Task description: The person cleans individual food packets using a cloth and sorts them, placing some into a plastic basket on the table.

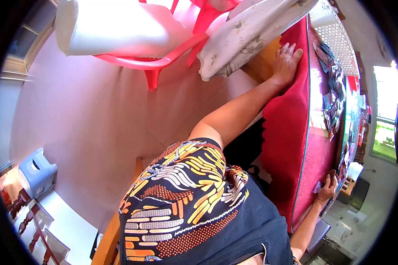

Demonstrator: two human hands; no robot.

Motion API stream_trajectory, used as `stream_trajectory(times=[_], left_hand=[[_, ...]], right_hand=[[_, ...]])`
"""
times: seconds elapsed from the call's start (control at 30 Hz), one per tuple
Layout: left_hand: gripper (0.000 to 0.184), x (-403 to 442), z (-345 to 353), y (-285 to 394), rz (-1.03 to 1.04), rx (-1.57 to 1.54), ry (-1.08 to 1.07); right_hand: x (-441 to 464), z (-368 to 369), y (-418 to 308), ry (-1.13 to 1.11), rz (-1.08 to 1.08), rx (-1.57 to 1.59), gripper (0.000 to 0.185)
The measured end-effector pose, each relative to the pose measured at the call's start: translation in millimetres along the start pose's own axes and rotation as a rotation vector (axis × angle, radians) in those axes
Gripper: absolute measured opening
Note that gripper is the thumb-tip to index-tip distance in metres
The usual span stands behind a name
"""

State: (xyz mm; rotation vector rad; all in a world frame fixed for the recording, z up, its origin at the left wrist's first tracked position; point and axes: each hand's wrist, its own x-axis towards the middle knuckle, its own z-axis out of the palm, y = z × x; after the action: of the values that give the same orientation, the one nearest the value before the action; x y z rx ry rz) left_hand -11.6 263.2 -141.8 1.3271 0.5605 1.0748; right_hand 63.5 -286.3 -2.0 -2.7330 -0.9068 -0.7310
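My left hand rests on the edge of the red tablecloth, where the cloth hangs over the table's side. Its fingers are slightly bent and apart, with no object seen in them. Lower in the view, my right hand lies on the tabletop near its edge, fingers loosely bent and apart. Beside it is a small pale packet. A long pile of small dark, shiny pieces lies on the table beyond my hands; what they are is too small to tell.
A white perforated basket stands at the table's far left. Near my left arm are a red plastic chair, a white rolled item and a patterned pale cloth. A blue-grey stool and wooden chair stand behind me.
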Motion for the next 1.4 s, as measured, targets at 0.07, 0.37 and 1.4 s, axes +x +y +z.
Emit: stream_trajectory(times=[0.07, 0.37, 1.4], left_hand=[[0.073, -5.3, -0.2, -1.8, 0.007, -0.023, 0.02], [0.047, -16.8, -7.8, -16.6, 0.007, 0.083, 0.192], [0.031, -240.0, 151.4, 173.1, 0.997, 0.35, -1.35]], right_hand=[[0.8, 0.9, 4.3, 0.0, -0.004, 0.013, 0.038], [-0.9, -0.9, -7.4, -0.023, 0.026, 0.055, 0.031], [-17.2, -58.4, -89.2, 0.307, 0.035, 0.618, 0.029]])
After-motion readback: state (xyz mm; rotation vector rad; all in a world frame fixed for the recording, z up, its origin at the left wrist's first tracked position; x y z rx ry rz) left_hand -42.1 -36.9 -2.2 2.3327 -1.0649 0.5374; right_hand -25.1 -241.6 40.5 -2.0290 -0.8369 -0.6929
